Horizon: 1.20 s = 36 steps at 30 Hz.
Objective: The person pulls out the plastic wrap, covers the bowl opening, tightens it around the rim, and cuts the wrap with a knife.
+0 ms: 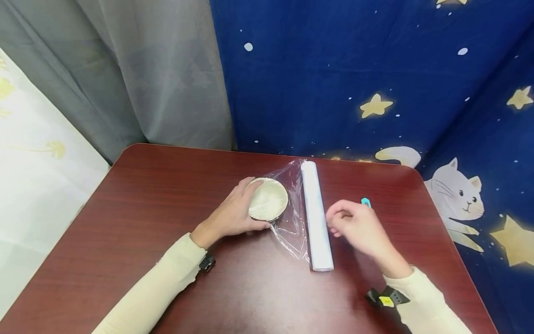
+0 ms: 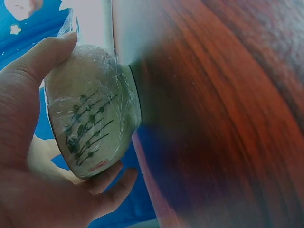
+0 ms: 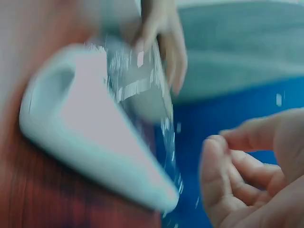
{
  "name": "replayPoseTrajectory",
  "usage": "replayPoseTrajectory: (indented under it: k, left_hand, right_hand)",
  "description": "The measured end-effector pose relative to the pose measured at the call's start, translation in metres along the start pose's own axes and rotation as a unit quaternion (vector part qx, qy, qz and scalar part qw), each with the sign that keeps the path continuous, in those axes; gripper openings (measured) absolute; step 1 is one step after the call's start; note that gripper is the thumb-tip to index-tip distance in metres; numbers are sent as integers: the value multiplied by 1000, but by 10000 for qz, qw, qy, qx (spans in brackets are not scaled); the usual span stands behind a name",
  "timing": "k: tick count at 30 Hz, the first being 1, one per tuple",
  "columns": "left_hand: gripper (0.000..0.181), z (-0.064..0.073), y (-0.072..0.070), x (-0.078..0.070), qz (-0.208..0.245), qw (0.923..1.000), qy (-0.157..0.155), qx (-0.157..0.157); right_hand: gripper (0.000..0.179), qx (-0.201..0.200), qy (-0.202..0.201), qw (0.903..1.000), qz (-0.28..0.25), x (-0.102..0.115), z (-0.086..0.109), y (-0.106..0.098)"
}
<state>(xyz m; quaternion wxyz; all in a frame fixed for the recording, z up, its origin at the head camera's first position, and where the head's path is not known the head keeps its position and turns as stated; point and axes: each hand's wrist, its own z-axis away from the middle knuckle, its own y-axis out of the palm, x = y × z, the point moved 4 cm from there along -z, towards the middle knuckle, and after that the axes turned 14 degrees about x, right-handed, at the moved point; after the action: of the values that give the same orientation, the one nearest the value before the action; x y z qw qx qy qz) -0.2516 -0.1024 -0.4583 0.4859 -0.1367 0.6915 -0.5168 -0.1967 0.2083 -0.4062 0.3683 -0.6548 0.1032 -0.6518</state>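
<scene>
A round cream bowl [image 1: 269, 200] with a dark line at its rim stands on the table under clear plastic wrap [image 1: 292, 222]. My left hand [image 1: 237, 208] grips its left side, thumb and fingers spread round it. Dark leafy brushwork shows on the bowl [image 2: 92, 123] in the left wrist view. From the bowl the wrap stretches to a white roll of plastic wrap [image 1: 318, 218], which lies lengthwise just to the right. Right of the roll is my right hand [image 1: 354, 225], fingers curled and thumb tip against the index finger, with nothing seen between them.
Behind the right hand lies a small teal object [image 1: 365, 202], partly hidden. The reddish-brown table [image 1: 137, 208] reaches back to a grey curtain [image 1: 167, 83] and a blue starry curtain [image 1: 313, 83]. A pale patterned cloth [image 1: 37, 162] hangs at the left.
</scene>
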Motion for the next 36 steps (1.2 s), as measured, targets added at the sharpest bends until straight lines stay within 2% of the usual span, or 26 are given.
replayPoseTrajectory:
  k: [2, 4, 6, 9, 11, 13, 15, 18, 21, 23, 25, 26, 29, 31, 33, 34, 36]
  left_hand:
    - [117, 0, 0, 0, -21, 10000, 8, -3]
    - [116, -1, 0, 1, -48, 10000, 22, -2]
    - [116, 0, 0, 1, -67, 10000, 45, -7]
    - [117, -1, 0, 2, -102, 9999, 56, -7]
    - [116, -2, 0, 2, -103, 9999, 58, -4]
    - [117, -2, 0, 2, -104, 9999, 56, -9]
    - [116, -1, -1, 2, -84, 9999, 62, -21]
    - [116, -1, -1, 1, -69, 9999, 89, -55]
    - [116, -1, -1, 0, -57, 9999, 123, -58]
    - [116, -1, -1, 0, -61, 9999, 148, -58]
    - [116, -1, -1, 0, -63, 9998, 178, -73]
    - [116, -1, -1, 0, -68, 9998, 185, -78]
    - [115, -2, -1, 0, -69, 9997, 191, -100]
    - [115, -2, -1, 0, -60, 9998, 176, -97]
    - [116, -2, -1, 0, -46, 9998, 171, -81]
    - [116, -1, -1, 1, -39, 9998, 168, -74]
    - [116, -1, 0, 1, -50, 9998, 164, -71]
  right_hand:
    - [8, 315, -237, 9974, 606, 17, 0, 14]
    - [8, 520, -270, 9875, 1460, 29, 0, 27]
    - [22, 701, -75, 9713, 2271, 37, -2, 39]
    - [49, 1026, 353, 9441, 3113, 40, -8, 56]
    - [62, 1176, 523, 9278, 3501, 39, -12, 67]
    - [67, 1254, 596, 9148, 3792, 39, -17, 77]
    - [63, 1284, 591, 9059, 3992, 39, -21, 84]
    - [43, 1244, 457, 8990, 4175, 41, -26, 90]
    - [25, 1125, 212, 9027, 4147, 40, -30, 90]
    - [22, 1000, -84, 9122, 3974, 38, -33, 87]
    - [19, 813, -547, 9218, 3752, 21, -41, 87]
    - [20, 772, -722, 9308, 3498, 20, -42, 85]
    - [19, 1087, -914, 9664, 2143, 16, -47, 79]
    - [18, 1466, -644, 9829, 906, 22, -47, 76]
    - [15, 1755, -320, 9839, -135, 29, -47, 74]
    - [13, 1847, -219, 9815, -457, 30, -48, 75]
    - [12, 1948, -97, 9782, -719, 30, -51, 78]
